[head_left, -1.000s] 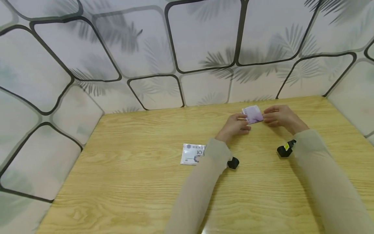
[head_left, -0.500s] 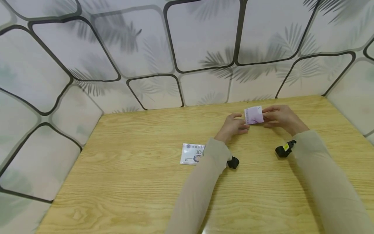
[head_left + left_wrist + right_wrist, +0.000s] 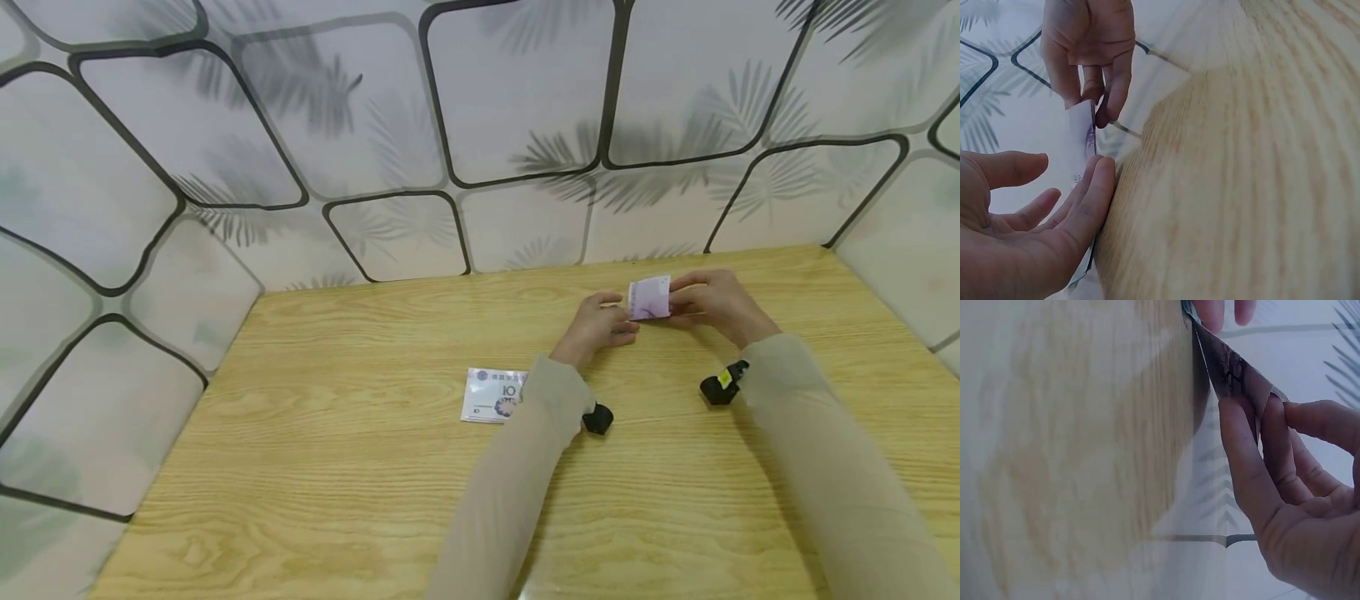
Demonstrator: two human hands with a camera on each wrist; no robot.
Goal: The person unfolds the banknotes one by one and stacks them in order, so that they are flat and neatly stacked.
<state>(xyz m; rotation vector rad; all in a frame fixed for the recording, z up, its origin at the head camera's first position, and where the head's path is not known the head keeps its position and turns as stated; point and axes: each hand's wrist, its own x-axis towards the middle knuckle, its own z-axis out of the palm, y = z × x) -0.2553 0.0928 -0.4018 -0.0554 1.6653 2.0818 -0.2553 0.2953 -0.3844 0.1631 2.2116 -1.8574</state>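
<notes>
A small purple paper note (image 3: 649, 297), like a banknote, is tilted up at the back of the table. My right hand (image 3: 708, 302) pinches its right end between thumb and fingers; the right wrist view shows the note (image 3: 1229, 359) bent, with a dark printed pattern. At the left end is my left hand (image 3: 595, 327), its fingertips touching or very near the lower edge. In the left wrist view this hand (image 3: 1029, 231) has fairly straight fingers and its thumb apart. Whether it is one note or several stacked is hard to tell.
A pale banknote-like paper (image 3: 487, 395) printed with a 10 lies flat on the wooden table (image 3: 337, 483), partly covered by the left sleeve. Patterned wall covering (image 3: 525, 92) rises behind the table. Black wrist cameras (image 3: 720, 386) stick out under both wrists.
The right hand has taken hold of the purple note's right end, raised it from lying flatter to tilted upright, and shifted slightly left. The left hand has barely moved.
</notes>
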